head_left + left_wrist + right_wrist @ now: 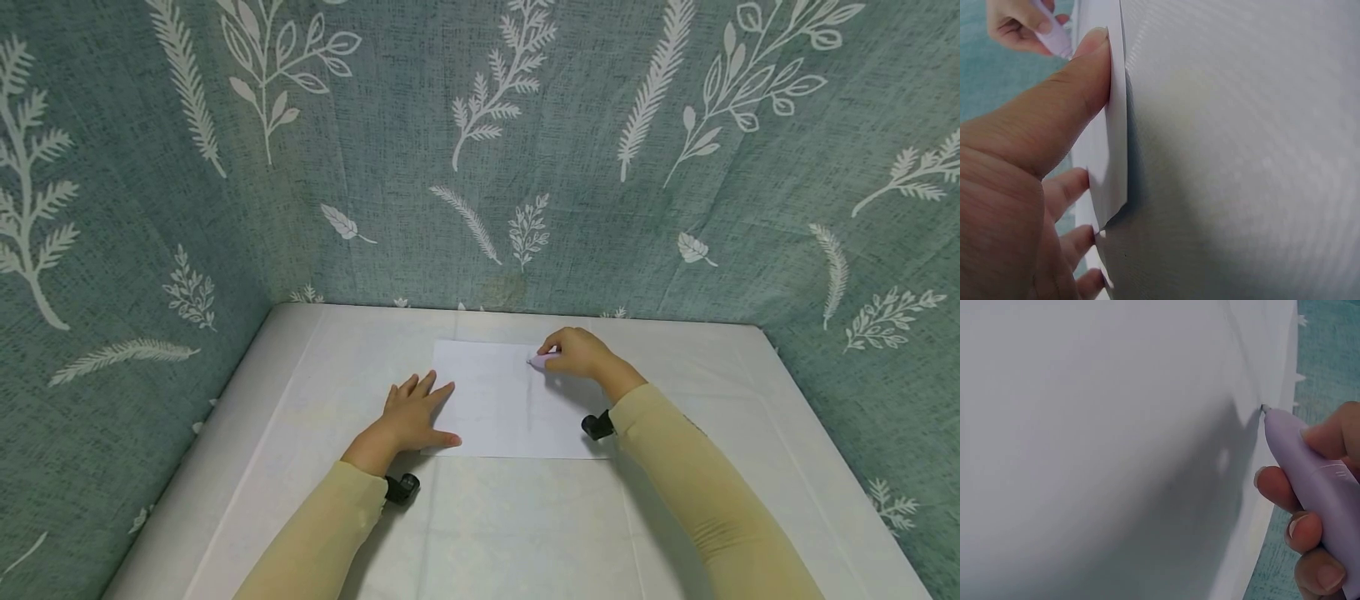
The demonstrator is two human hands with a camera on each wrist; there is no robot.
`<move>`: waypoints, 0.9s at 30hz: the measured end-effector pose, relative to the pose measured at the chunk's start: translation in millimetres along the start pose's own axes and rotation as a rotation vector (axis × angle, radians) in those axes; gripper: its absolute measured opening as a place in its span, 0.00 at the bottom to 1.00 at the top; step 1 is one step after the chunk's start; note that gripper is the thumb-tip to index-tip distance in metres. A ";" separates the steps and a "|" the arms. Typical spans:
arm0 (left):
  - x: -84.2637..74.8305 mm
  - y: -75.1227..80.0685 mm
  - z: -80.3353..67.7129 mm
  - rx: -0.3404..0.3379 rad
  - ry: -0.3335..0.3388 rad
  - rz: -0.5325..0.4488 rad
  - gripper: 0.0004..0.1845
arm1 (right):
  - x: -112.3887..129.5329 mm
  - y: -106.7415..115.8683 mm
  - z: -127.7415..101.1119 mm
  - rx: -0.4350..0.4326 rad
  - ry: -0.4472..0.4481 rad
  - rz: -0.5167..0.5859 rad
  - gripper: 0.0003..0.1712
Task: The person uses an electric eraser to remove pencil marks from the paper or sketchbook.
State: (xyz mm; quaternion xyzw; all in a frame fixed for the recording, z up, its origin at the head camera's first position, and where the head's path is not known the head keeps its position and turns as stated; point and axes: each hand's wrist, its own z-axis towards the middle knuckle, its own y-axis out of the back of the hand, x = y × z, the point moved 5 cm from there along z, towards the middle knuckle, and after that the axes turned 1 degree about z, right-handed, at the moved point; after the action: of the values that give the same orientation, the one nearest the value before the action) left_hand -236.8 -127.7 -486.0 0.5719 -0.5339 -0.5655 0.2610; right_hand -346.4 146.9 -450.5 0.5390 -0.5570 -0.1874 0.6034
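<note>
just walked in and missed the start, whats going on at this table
A person sits at a white table with a sheet of white paper lying flat on it. The left hand rests flat on the sheet's left edge, fingers straight, holding it down. The right hand grips a lilac pen with its tip on the paper near the far edge. No marks are visible yet.

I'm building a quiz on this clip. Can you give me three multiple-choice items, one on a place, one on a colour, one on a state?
1. Where does the left hand rest?
A. on the sheet's left edge
B. on the wall cloth
C. in the air

2. What colour is the pen?
A. red
B. lilac
C. black

3. How is the right hand?
A. flat and open
B. gripping the pen
C. out of view

Answers: 1 A, straight fingers press the sheet of paper; 2 B, the barrel looks pale purple; 3 B, fingers curl round the pen, whose tip meets the paper.
</note>
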 end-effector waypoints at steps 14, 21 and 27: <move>0.9 -1.7 0.8 -0.004 0.009 0.002 0.53 | 1.2 1.1 -0.2 -0.001 -0.006 -0.030 0.16; 1.2 -1.6 0.4 -0.002 0.012 -0.002 0.53 | 0.1 1.9 -4.0 0.010 -0.030 -0.003 0.16; 0.9 -1.6 0.5 -0.004 0.011 -0.004 0.53 | -2.2 1.1 -9.9 0.024 -0.012 0.032 0.16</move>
State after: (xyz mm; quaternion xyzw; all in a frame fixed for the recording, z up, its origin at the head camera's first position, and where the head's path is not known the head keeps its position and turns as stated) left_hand -237.0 -127.9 -487.9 0.5756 -0.5299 -0.5640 0.2640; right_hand -338.8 153.4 -448.6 0.5360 -0.5713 -0.1742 0.5967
